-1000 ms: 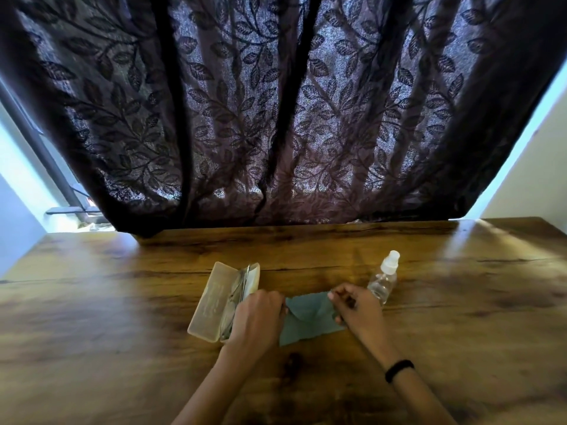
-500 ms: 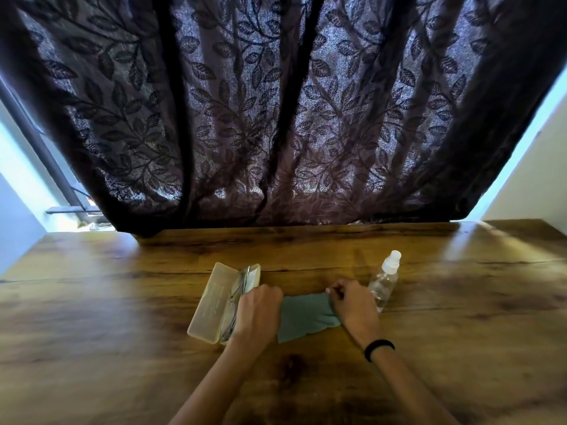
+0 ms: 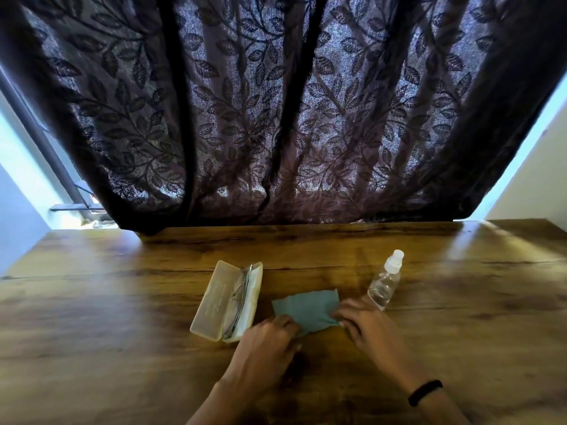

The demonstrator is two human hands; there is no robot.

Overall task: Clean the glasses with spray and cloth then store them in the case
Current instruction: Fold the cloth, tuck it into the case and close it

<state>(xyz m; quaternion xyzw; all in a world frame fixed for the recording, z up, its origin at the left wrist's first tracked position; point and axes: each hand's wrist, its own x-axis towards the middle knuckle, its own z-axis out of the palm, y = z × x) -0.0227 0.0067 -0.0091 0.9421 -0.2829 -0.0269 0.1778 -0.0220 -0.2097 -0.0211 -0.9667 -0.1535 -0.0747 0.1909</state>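
Your left hand (image 3: pixel 267 342) now sits nearer to you than a moment ago and is clear of the open glasses case (image 3: pixel 214 302). Its fingers curl onto the near left corner of the teal cloth (image 3: pixel 303 306). Your right hand (image 3: pixel 368 328) has drawn back too and pinches the cloth's near right corner. The cloth lies flatter on the wooden table (image 3: pixel 122 348), between the case and the spray bottle (image 3: pixel 385 283). The glasses (image 3: pixel 241 297) lie folded inside the case, untouched.

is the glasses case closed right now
No, the case lies open, its lid folded back, with the glasses visible inside it.
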